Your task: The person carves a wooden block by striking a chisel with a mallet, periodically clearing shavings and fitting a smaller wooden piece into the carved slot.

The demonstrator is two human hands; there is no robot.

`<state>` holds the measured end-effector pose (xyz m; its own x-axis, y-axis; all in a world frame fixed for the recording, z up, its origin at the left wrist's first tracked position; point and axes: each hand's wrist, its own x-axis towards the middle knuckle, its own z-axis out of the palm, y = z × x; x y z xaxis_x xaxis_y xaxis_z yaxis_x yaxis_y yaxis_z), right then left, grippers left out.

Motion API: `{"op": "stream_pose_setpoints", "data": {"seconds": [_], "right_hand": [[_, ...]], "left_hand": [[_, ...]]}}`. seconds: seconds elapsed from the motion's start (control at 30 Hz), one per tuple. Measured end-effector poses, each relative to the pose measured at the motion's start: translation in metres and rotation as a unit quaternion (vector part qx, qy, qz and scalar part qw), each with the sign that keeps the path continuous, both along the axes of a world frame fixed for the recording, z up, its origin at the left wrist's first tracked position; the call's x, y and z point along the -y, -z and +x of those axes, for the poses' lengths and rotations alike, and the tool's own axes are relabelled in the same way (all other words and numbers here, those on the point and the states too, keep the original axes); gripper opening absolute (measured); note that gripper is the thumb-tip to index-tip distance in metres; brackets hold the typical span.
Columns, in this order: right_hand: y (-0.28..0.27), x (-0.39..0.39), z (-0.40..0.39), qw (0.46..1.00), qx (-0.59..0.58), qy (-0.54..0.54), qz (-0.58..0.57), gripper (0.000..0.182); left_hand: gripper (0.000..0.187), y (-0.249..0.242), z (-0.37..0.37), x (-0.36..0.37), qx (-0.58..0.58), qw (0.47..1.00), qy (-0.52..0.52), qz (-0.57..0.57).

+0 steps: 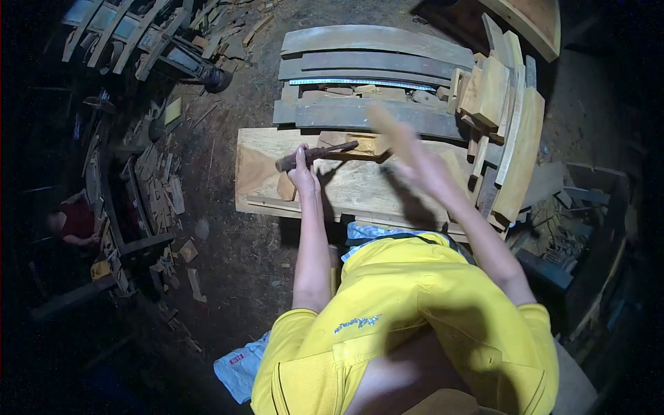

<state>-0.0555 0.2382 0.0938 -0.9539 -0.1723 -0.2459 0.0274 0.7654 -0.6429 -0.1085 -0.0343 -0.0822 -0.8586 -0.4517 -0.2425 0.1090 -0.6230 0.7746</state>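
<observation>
My left hand (302, 178) is closed round the handle of a chisel (325, 151). The chisel slants to the right, its tip at a small wood block (371, 145) with a pale, cut-looking patch. My right hand (423, 169), smeared by motion, grips a pale piece of wood (389, 128) raised above the bench; its exact shape is blurred. The block lies on a broad wooden board (360, 183), which has a strip along its near edge. A small wood offcut (286, 187) lies beside my left hand.
Curved planks (373, 41) lie across the far side, with a measuring strip (360, 84) between them. Wood blocks (487, 90) and long boards (522, 152) are stacked at right. Scraps (162, 180) litter the floor at left, where another person (72, 221) is dimly visible.
</observation>
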Motion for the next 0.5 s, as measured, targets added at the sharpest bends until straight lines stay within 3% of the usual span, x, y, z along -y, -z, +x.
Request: {"op": "stream_pose_setpoints", "data": {"seconds": [0.03,0.07,0.1,0.13,0.17,0.2,0.27,0.3,0.37,0.4,0.43,0.47,0.5], "right_hand": [[0.013,0.031,-0.006,0.991,-0.095,-0.075,-0.051,0.064],[-0.025,0.071,-0.014,0.988,-0.005,-0.151,-0.025,0.058],[-0.047,0.104,-0.010,0.964,-0.053,-0.212,-0.152,0.052],[-0.045,0.142,-0.001,0.959,-0.029,-0.282,-0.029,0.046],[-0.062,0.166,0.005,0.959,-0.029,-0.280,-0.032,0.046],[-0.077,0.186,0.011,0.916,0.004,-0.399,-0.037,0.047],[-0.106,0.218,0.019,0.782,0.070,-0.618,-0.043,0.050],[-0.084,0.241,0.024,0.781,0.071,-0.619,-0.042,0.050],[-0.016,0.280,0.032,0.770,-0.225,-0.597,0.016,0.026],[-0.016,0.271,0.018,0.718,-0.235,-0.611,0.237,0.024],[-0.024,0.258,0.003,0.628,-0.235,-0.592,0.446,0.022],[-0.041,0.250,0.001,0.628,-0.237,-0.592,0.447,0.022],[-0.064,0.240,-0.001,0.626,-0.212,-0.606,0.443,0.025]], "left_hand": [[0.019,-0.003,0.007,0.000,0.023,1.000,-0.005,-0.003],[0.020,-0.007,0.015,-0.003,0.047,0.999,-0.011,-0.006],[0.021,-0.006,0.025,-0.005,0.071,0.995,0.014,-0.074],[0.021,-0.004,0.031,-0.007,0.094,0.985,0.039,-0.141],[0.022,0.008,0.026,-0.003,0.047,0.997,0.008,-0.059],[0.022,0.020,0.021,0.000,0.000,0.999,-0.022,0.025],[0.021,0.009,0.025,-0.004,-0.001,0.999,-0.027,0.029],[0.021,0.006,0.025,-0.004,0.013,0.999,-0.032,0.021],[0.024,0.008,0.025,-0.003,0.040,0.997,-0.049,0.036],[0.024,-0.010,0.036,-0.007,0.042,0.997,-0.053,0.038],[0.026,-0.041,0.049,-0.013,0.050,0.995,-0.022,-0.080],[0.028,-0.077,0.053,-0.018,0.054,0.979,0.011,-0.199],[0.028,-0.114,0.050,-0.020,0.053,0.979,0.013,-0.199]]}}
